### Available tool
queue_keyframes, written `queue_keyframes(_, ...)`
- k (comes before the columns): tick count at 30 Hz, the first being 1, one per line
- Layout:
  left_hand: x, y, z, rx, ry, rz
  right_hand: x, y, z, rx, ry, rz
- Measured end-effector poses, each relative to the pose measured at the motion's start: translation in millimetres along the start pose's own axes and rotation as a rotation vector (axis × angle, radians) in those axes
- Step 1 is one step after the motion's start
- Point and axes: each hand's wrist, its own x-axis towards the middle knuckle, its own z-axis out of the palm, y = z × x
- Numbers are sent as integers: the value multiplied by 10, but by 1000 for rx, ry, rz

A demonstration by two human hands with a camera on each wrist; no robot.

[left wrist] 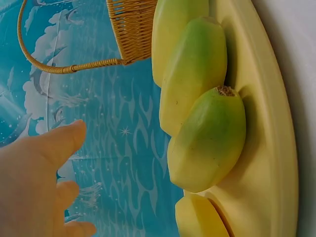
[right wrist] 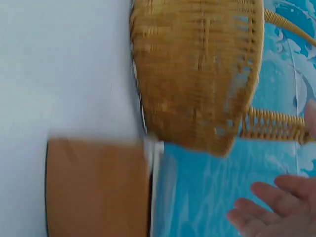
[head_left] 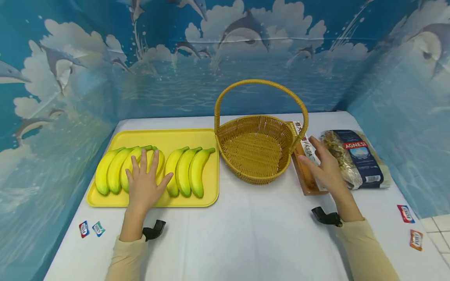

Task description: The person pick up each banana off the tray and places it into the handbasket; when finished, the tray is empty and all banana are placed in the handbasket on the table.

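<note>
My left hand (head_left: 142, 187) hovers with fingers spread over the bananas (head_left: 198, 171), which lie side by side in two groups on a yellow tray (head_left: 168, 136). It hides part of the left group. In the left wrist view, the thumb and fingers (left wrist: 64, 140) stand apart from the bananas (left wrist: 207, 143). On the right side, my right hand (head_left: 327, 169) reaches over a brown pasta box (head_left: 309, 183), near the wicker basket (head_left: 253, 180) and its tall handle (head_left: 261, 81). Its fingers (right wrist: 271, 195) are loosely extended and grip nothing in the right wrist view.
A bag of Agnesi pasta (head_left: 363, 156) lies right of the box. Small wrapped packets sit at both sides of the white table (head_left: 239, 234), such as a blue-red one (head_left: 84, 229) and an orange one (head_left: 416, 240). A dolphin-print curtain (head_left: 168, 89) rises behind.
</note>
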Motion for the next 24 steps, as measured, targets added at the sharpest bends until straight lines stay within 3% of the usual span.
queue_keyframes(3,-17,-1,26,-36,24,10,53,-35,105,91,58,8)
queue_keyframes(8,-25,-5,62,-115,87,41,121,-96,239,105,128,84)
queue_keyframes(13,16,-42,32,-221,225,45,152,-104,306,107,153,190)
queue_keyframes(18,70,-241,-110,-387,440,-79,180,-104,361,119,187,258)
queue_keyframes(21,86,-454,-233,-490,575,-203,211,-119,416,127,187,257)
queue_keyframes(24,95,-707,-329,-557,657,-319,247,-133,477,142,188,247)
